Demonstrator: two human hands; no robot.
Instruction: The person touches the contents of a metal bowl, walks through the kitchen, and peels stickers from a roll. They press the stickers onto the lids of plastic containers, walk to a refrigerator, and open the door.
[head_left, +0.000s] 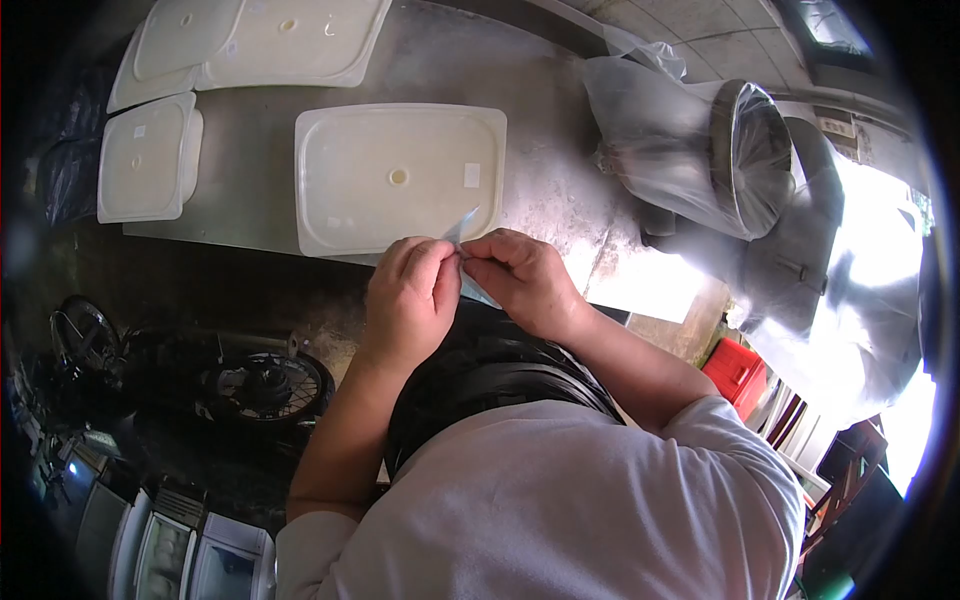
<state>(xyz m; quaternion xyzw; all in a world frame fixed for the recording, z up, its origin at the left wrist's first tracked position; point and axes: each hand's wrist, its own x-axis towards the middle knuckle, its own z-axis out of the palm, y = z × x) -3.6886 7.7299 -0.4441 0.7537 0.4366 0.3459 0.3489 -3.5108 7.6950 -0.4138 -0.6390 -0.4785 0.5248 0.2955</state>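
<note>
Close in front of my body, my left hand and my right hand meet fingertip to fingertip. Both pinch a thin, light-blue, see-through sheet. One pointed corner sticks up above the fingers and another part hangs below, between the hands; my fingers cover its middle. I cannot tell whether it is a bag or a single film. Just beyond my hands, a white lidded plastic container lies on the metal table, with a small pale label near the lid's right side.
More white lidded containers stand at the table's left. At the right are a round metal vessel wrapped in clear plastic and a red box. A spoked wheel is low on the left, near white cabinets.
</note>
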